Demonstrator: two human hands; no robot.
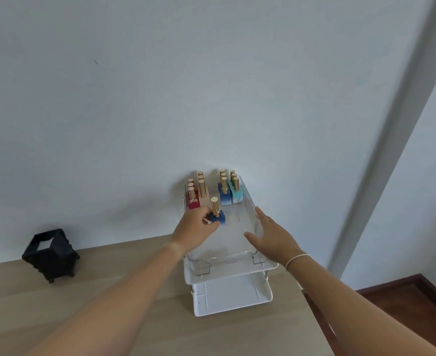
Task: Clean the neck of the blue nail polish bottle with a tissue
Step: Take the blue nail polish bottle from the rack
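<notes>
We are gripping the upright blue nail polish bottle (218,217) with our left hand (195,228), while our right hand (268,236) is hovering open-fingered beside it.

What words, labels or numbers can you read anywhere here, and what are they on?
None can be read.
Blue bottle in the left hand: no print shows.
Other bottles at the back of the clear tray: any labels are too small and blurred.
Black holder: no text visible.
White rack and right hand: nothing written.
</notes>
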